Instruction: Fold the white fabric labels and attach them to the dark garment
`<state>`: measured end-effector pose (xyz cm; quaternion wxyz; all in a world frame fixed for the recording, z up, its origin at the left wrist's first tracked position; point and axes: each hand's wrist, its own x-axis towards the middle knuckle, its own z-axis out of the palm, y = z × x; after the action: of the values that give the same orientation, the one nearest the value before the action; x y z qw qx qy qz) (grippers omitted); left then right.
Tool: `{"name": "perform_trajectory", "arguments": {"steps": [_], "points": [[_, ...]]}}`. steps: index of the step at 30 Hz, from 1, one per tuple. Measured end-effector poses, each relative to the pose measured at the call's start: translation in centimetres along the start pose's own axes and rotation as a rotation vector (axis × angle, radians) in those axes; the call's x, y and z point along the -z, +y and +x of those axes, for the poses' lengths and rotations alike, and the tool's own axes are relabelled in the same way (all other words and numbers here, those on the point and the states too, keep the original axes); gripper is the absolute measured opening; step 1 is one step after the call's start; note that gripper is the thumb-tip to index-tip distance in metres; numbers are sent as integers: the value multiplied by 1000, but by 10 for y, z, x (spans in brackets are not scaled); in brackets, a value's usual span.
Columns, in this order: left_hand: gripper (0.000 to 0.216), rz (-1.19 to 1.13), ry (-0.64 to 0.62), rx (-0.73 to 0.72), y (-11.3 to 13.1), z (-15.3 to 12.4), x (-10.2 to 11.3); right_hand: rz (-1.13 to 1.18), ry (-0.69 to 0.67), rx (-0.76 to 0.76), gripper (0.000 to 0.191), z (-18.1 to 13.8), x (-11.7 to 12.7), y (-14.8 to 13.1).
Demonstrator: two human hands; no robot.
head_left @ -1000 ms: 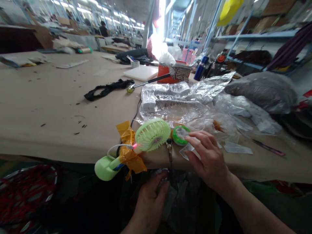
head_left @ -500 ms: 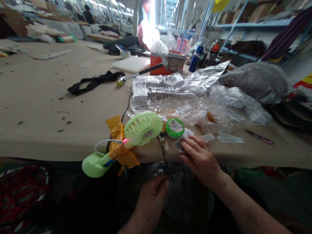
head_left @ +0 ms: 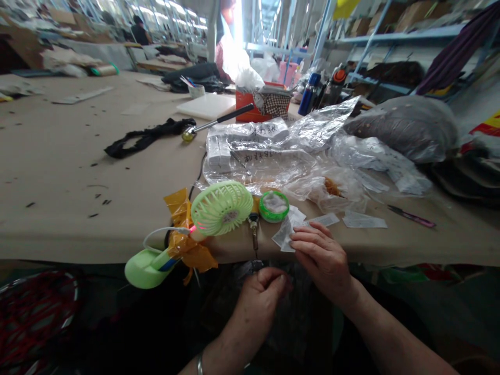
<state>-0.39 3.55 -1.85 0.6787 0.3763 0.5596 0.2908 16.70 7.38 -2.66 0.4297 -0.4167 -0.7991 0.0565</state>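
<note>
My left hand [head_left: 261,299] is below the table edge, its thumb and fingers pinched together. What they hold, if anything, I cannot make out. My right hand [head_left: 323,256] is at the table's front edge, fingers stretched, the tips touching thin white slips [head_left: 286,233]. Between the hands and the fan, a soldering-iron-like tool [head_left: 254,234] points its thin tip down over the edge, just above my left hand. Beside it stands a round green tub [head_left: 274,207] with white fluffy stuff inside. A light green handheld fan [head_left: 222,208] is fixed to the edge with brown tape [head_left: 191,252].
Clear plastic bags with white packs [head_left: 250,148] lie behind the tub. Pink-handled snips [head_left: 412,215] and another slip [head_left: 365,220] are to the right. A black cloth strip [head_left: 144,136] and a black-handled metal tool [head_left: 219,121] lie further back. A red basket [head_left: 35,312] is below left.
My left hand has moved up and to the right, towards my right hand, away from under the tool tip. My right hand stays at the slips. The view has shifted slightly.
</note>
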Motion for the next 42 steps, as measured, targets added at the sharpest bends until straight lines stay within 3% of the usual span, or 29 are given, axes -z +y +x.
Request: {"name": "perform_trajectory", "arguments": {"steps": [7,10,16,21,24,28,34,38,42], "points": [[33,-644,-187,191,16,2,-18,141,15,77,9,-7,10,-2],[35,-807,-191,209,21,4,-25,147,-39,120,11,-17,16,-13],[25,-737,-128,213,23,11,-35,102,-118,107,14,-25,31,-16],[22,-510,-74,283,20,8,-37,-311,-172,-136,47,-14,42,11],[18,-462,-57,279,18,7,-37,-447,-226,-122,40,-18,41,19],[15,-457,-34,300,20,8,-37,-390,-125,-78,21,-31,42,25],[15,-458,-62,376,30,10,-43,-146,10,-68,15,-36,48,21],[14,-599,-171,295,28,11,-47,12,-60,57,12,-39,44,-5],[13,-693,-142,278,23,11,-47,2,-110,126,12,-45,38,-20]]}}
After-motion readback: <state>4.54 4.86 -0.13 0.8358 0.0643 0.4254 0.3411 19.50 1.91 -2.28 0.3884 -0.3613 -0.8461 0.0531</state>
